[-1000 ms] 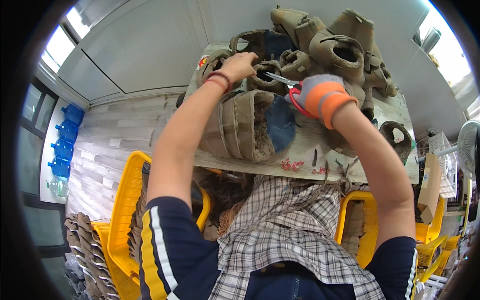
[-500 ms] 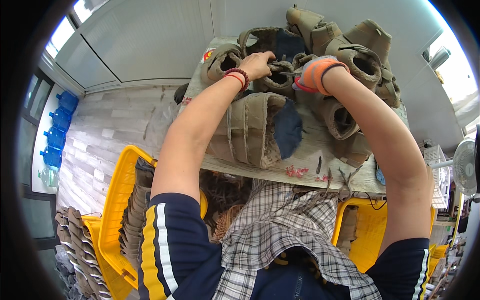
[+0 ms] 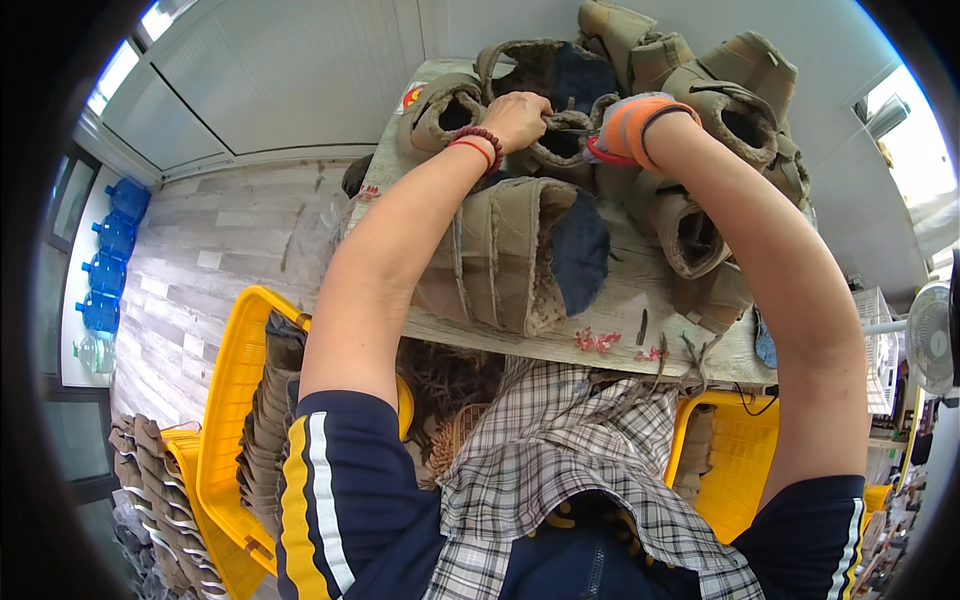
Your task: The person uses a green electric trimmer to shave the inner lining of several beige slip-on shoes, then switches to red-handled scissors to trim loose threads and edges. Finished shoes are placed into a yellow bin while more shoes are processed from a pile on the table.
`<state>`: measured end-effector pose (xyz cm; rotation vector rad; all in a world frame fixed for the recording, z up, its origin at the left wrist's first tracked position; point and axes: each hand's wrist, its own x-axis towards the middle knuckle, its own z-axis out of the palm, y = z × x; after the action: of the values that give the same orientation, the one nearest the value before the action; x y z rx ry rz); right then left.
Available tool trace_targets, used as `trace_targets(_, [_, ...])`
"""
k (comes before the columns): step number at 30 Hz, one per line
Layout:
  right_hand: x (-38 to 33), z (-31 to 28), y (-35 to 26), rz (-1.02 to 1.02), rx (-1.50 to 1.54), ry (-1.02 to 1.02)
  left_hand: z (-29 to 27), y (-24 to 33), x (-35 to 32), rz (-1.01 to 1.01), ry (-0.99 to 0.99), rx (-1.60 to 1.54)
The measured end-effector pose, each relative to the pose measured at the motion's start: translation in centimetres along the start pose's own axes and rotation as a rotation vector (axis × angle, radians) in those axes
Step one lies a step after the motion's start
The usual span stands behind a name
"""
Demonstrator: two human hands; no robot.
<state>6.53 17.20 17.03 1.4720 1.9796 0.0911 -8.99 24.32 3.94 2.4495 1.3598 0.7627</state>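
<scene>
Far on the table, a tan fleece-lined shoe upper stands with its opening facing up, between my two hands. My bare left hand, with a bead bracelet at the wrist, is closed at the far left rim of that upper, fingertips pinched together; what is between them is too small to make out. My right hand, in an orange and grey glove, holds scissors with red handles. Their blades point left over the upper's opening, toward my left fingertips. Nearer me lies a stack of tan uppers with blue lining showing.
More tan uppers crowd the table's far and right sides. Red thread scraps lie near the table's front edge. Yellow baskets holding pieces stand left and below. A white fan is at the right.
My left fingers, spread over the upper before, have drawn together at its rim. The scissors have shifted slightly, still over the opening. The whole view has tilted a little.
</scene>
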Motion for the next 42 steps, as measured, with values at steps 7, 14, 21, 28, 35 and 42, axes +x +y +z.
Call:
trace_targets(7, [1.5,0.0,-0.2,0.025,-0.033,-0.023,-0.2,0.1,-0.2,-0.011,-0.028,0.007])
trace_targets(14, [0.8,0.1,0.3,0.004,-0.066,-0.027,0.2,-0.1,0.0,-0.022,-0.021,-0.005])
trace_targets(21, [-0.5,-1.0,-0.1,0.022,-0.109,-0.069,0.0,-0.3,-0.2,-0.03,-0.01,0.0])
trace_targets(28, [2.2,-0.2,-0.2,-0.045,-0.221,-0.079,0.0,0.0,-0.2,-0.014,-0.015,-0.004])
trace_targets(35, [-0.8,0.7,1.2,0.046,-0.136,0.032,0.4,0.2,-0.3,-0.023,-0.018,0.067])
trace_targets(42, [-8.6,1.2,2.9,0.254,0.296,0.142,-1.0,1.1,-0.1,0.075,0.032,0.236])
